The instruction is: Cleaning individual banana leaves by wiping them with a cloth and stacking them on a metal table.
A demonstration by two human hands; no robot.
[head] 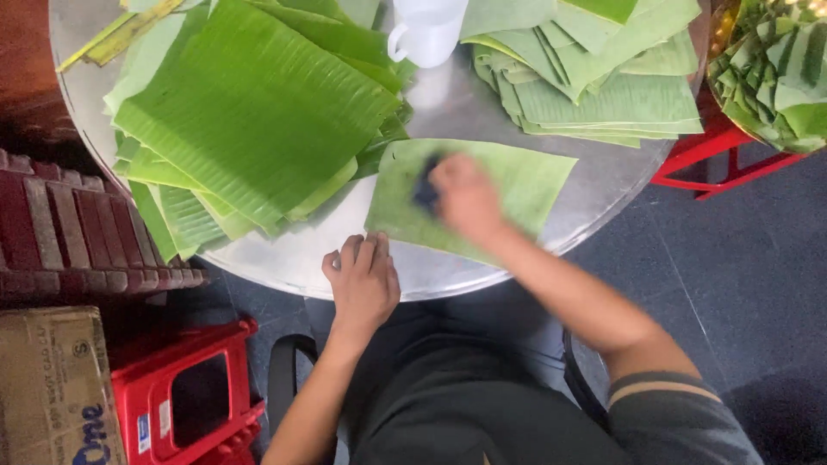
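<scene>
A single banana leaf (482,194) is seen laid flat on a round metal table (448,103), at the near edge of the table and closest to the seated person. The right hand (465,196) is pressed down on the middle of that leaf and is blurred; a dark cloth (425,191) is gripped beneath its fingers, against the leaf's surface. The left hand (365,280) is rested at the table's near rim, just left of the leaf's lower corner, with the fingers held together and lightly curled, the fingertips touching the leaf's edge; nothing is held in it. To the left of the single leaf, a large stack of leaves (250,120) is spread across the table top, overhanging the table's left side. Beyond the single leaf, at the far right of the table, a second pile of leaves (603,77) is fanned out. Between the two piles, at the far side of the table, a white cup (426,30) with a handle is stood. Past the table's right edge, a tray of folded leaves (775,69) is seen above a red stand (715,159). Below the table's left side, a red stool (185,392) and a cardboard box (52,387) are set on the floor beside a brick wall (77,224).
</scene>
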